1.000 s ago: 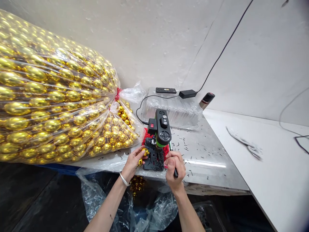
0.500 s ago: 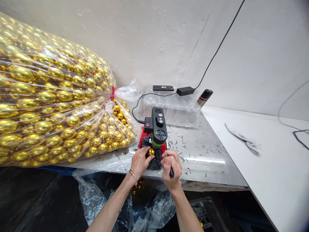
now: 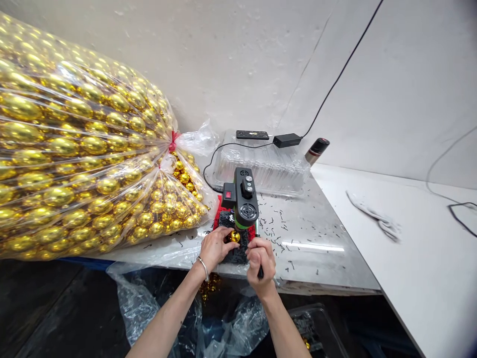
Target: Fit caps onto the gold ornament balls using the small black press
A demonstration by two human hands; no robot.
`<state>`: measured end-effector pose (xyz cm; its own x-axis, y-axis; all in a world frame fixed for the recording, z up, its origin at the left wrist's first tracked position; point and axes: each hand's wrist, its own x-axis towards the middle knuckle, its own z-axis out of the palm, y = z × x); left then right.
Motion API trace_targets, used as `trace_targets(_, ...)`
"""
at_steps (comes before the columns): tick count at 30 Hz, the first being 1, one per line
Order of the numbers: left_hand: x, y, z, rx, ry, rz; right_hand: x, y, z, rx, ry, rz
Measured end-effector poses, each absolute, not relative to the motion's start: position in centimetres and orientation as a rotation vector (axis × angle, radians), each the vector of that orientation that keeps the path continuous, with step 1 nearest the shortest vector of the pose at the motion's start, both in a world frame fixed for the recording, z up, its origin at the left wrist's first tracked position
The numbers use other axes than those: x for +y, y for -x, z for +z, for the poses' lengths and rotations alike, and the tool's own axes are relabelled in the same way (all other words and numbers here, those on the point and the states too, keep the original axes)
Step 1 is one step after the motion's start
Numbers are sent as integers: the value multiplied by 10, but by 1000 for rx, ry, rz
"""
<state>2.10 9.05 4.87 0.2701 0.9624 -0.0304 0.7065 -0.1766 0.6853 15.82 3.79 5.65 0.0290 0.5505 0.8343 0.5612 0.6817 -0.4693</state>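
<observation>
In the head view, the left hand (image 3: 213, 247), near the middle of the frame, pinches a shiny gold ball (image 3: 235, 236) between thumb and fingers. The ball sits just below the head of a small black drill press (image 3: 244, 191), over its dark base (image 3: 235, 255). The right hand (image 3: 261, 263), just right of it, is closed in a fist around a lever (image 3: 260, 273), whose black end shows below the fingers. A bracelet (image 3: 203, 268) circles the left wrist.

Red material (image 3: 217, 219) shows around the press, and dark shavings (image 3: 283, 226) are scattered over the metal tabletop (image 3: 320, 253) to its right. A huge clear bag (image 3: 78, 144) of gold balls fills the left of the frame, with a smaller bag (image 3: 171, 211) of them against its lower right. Above the press, at upper centre, stands a clear plastic box (image 3: 261, 171), with a black power adapter (image 3: 287, 140) and a flat black object (image 3: 252, 134) on top. A dark-topped bottle (image 3: 316, 150) leans just right of the box. Loose clear plastic (image 3: 244, 325) hangs at bottom centre, below the table edge.
</observation>
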Motion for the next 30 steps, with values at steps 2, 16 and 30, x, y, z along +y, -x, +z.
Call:
trace_targets(2, 90, -21, 49, 1508, -1951, 549, 40, -158, 51, -1620, 911, -56)
trace_targets(16, 92, -20, 46, 1516, -1975, 536, 47, -154, 35, -1651, 892, -187)
trace_targets(30, 8, 7, 14, 1168, -1270, 572, 38, -150, 129, -1529, 1047, 85)
